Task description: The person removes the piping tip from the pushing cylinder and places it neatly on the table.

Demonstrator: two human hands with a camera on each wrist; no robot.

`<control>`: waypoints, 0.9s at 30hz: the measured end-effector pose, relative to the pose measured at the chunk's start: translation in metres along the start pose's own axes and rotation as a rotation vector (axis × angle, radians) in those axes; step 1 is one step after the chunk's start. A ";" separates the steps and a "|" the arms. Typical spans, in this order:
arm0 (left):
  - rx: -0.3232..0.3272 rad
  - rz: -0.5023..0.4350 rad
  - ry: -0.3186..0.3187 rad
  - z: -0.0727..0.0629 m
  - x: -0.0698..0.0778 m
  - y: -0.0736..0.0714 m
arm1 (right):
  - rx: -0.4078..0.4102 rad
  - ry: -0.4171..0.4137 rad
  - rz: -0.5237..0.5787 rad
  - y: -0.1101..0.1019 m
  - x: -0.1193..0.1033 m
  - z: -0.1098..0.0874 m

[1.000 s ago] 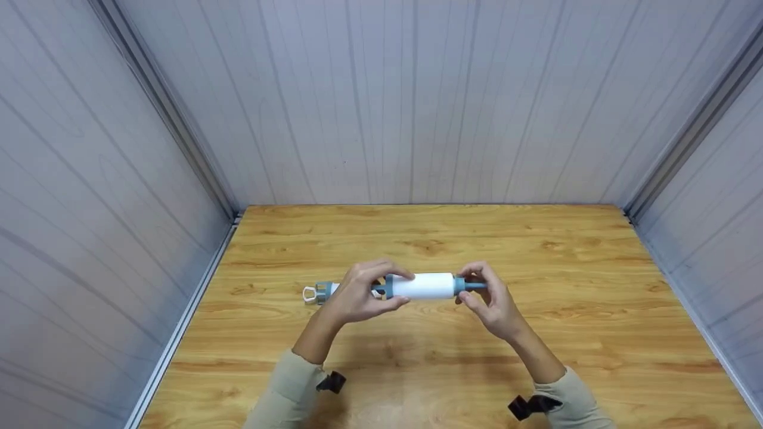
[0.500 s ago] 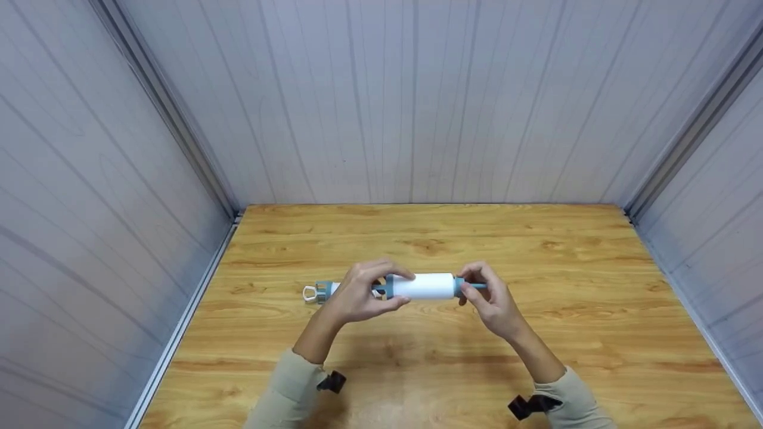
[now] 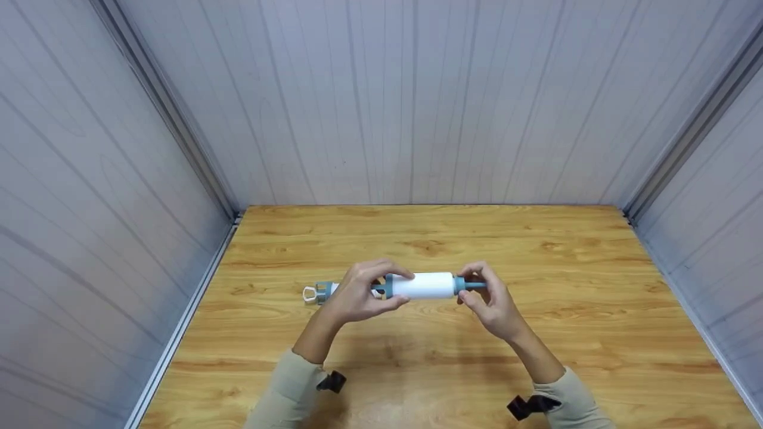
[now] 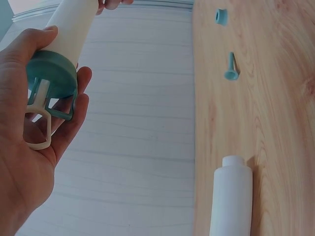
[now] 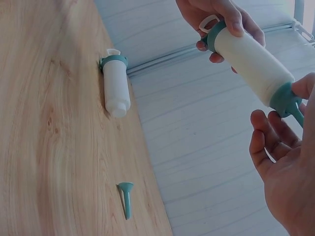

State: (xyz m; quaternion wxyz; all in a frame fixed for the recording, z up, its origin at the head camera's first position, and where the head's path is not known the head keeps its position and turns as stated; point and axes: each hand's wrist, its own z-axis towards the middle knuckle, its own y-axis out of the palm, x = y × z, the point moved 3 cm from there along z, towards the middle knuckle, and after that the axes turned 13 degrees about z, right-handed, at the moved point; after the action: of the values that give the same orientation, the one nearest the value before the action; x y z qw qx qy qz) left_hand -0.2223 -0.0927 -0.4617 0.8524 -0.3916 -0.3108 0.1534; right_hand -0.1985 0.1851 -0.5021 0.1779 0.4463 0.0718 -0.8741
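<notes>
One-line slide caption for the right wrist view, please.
Left grip holds bottle, right grip pinches its spout; second bottle and loose spout on table.

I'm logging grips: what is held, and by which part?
A white bottle: the left hand grips its body at the teal collar; the right hand holds the teal nozzle cap.

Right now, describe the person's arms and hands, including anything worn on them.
The left sleeve and right sleeve are plain beige, ending short of the hands. At each cuff sits a black, blocky attachment. The left hand and right hand are bare, no gloves visible.
</notes>
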 end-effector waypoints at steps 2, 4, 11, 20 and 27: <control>-0.001 -0.002 -0.001 0.000 0.001 0.000 | -0.005 -0.011 0.001 0.000 0.000 0.000; -0.003 -0.006 -0.001 0.000 0.001 0.000 | -0.008 -0.016 0.003 0.000 0.000 0.000; 0.004 0.000 0.005 0.001 0.002 0.000 | 0.006 0.021 -0.011 -0.002 0.000 0.000; 0.005 0.001 0.017 0.000 0.001 0.000 | 0.011 0.033 -0.030 0.000 -0.002 0.001; 0.003 -0.006 0.014 0.000 0.000 0.001 | 0.014 0.043 -0.028 -0.001 0.000 0.000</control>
State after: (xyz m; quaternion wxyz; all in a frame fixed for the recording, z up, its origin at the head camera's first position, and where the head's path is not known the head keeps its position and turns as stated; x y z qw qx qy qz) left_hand -0.2224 -0.0917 -0.4623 0.8556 -0.3904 -0.3057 0.1486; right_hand -0.1988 0.1857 -0.5018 0.1611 0.4653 0.0759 -0.8671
